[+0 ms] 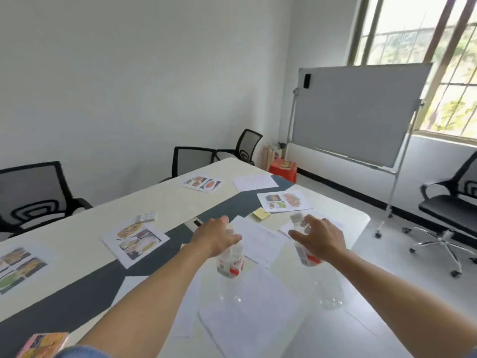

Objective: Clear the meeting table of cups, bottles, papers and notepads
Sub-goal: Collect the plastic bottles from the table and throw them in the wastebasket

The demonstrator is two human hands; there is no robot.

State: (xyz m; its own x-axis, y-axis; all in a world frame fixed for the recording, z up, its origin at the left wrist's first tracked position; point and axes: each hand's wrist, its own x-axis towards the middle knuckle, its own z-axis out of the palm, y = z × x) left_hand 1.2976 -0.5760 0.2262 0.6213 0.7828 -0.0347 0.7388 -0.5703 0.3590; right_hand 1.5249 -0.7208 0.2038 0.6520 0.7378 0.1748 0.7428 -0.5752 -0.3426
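Observation:
Two clear plastic bottles with red-and-white labels stand on white papers near the table's front. My left hand (218, 235) is wrapped over the neck of the left bottle (230, 267). My right hand (320, 239) grips the upper part of the right bottle (308, 257), whose cap (296, 217) pokes out above my fingers. Plain white sheets (258, 239) lie under and between the bottles. Printed colour photo sheets (135, 239) lie spread along the cream and dark grey table (165, 202). A yellow sticky notepad (261, 214) sits just beyond my hands.
More photo sheets (284, 201) and a blank sheet (254, 182) lie at the far end. A small patterned box (146, 216) and a pink booklet (42, 344) are on the table. Black mesh chairs (33, 200) line the left; a whiteboard (356, 112) and an office chair (454, 208) stand right.

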